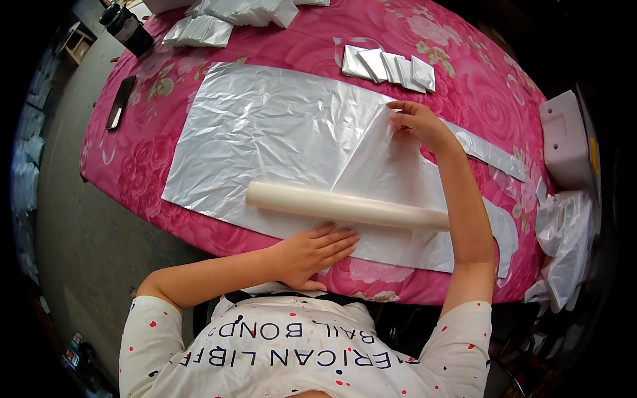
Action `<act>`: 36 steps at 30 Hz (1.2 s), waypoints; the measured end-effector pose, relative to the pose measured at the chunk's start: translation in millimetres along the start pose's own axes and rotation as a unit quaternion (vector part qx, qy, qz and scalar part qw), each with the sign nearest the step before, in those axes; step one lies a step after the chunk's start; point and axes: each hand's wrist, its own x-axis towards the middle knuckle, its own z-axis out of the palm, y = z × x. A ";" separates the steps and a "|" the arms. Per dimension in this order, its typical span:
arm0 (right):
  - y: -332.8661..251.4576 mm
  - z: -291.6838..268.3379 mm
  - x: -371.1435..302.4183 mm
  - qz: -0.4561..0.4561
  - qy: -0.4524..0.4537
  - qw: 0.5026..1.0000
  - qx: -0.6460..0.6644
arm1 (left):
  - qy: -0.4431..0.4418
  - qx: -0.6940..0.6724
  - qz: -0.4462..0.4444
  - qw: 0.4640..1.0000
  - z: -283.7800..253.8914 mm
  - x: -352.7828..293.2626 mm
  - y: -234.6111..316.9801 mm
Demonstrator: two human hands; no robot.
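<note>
A large, thin, whitish plastic sheet (265, 126) lies creased across the table in front of me. On its near part rests a long cream-coloured roll (338, 207), slanting slightly down to the right; my right forearm crosses its right end. My left hand (312, 255) lies flat at the sheet's near edge, fingers stretched out, just below the roll. At the sheet's far right edge, my right hand (417, 125) pinches the film between thumb and fingers. A sloping fold runs from there down toward the roll.
Folded plastic packets (390, 68) lie in a row beyond the sheet, with larger stacks (245, 16) at the far left. A phone (121, 103) and black bottle (126, 30) sit on the left side of the pink tablecloth (152, 156). Plastic bags (564, 245) hang at the right edge.
</note>
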 end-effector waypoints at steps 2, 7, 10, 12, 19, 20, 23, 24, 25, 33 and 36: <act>-4.0 7.8 -9.8 -0.043 0.080 0.995 0.032 | 0.000 0.001 -0.006 1.000 1.5 0.0 3.3; 4.7 60.0 -86.7 -0.246 0.065 0.954 -0.158 | 0.019 0.019 -0.019 0.999 5.9 1.5 10.6; 23.6 112.9 -143.1 -0.301 0.028 0.883 -0.360 | 0.018 0.019 -0.039 0.999 14.1 2.3 14.3; 38.4 124.9 -155.8 -0.298 0.054 0.857 -0.417 | -0.002 0.036 -0.050 0.998 14.1 3.3 19.6; 64.3 63.1 -130.0 -0.226 0.289 0.779 -0.508 | 0.019 -0.018 0.008 1.000 8.2 -2.3 18.1; 69.4 44.2 -125.2 -0.205 0.332 0.758 -0.522 | 0.010 -0.034 0.047 0.998 4.4 -3.4 12.0; 78.8 11.4 -120.9 -0.160 0.386 0.747 -0.516 | -0.010 -0.050 0.106 0.993 -8.7 -6.5 -8.9; 80.3 10.0 -125.2 -0.161 0.386 0.753 -0.509 | -0.015 -0.037 0.098 0.994 -13.4 -4.7 -14.8; 75.5 15.9 -130.5 -0.163 0.381 0.761 -0.499 | -0.021 -0.027 0.086 0.996 -15.6 -6.2 -16.1; 43.6 129.1 -164.0 -0.339 0.081 0.826 -0.444 | -0.010 0.008 0.025 1.000 16.0 -5.0 14.8; 38.4 123.5 -133.0 -0.335 0.133 0.813 -0.457 | 0.000 0.004 0.029 1.000 18.0 -4.9 14.3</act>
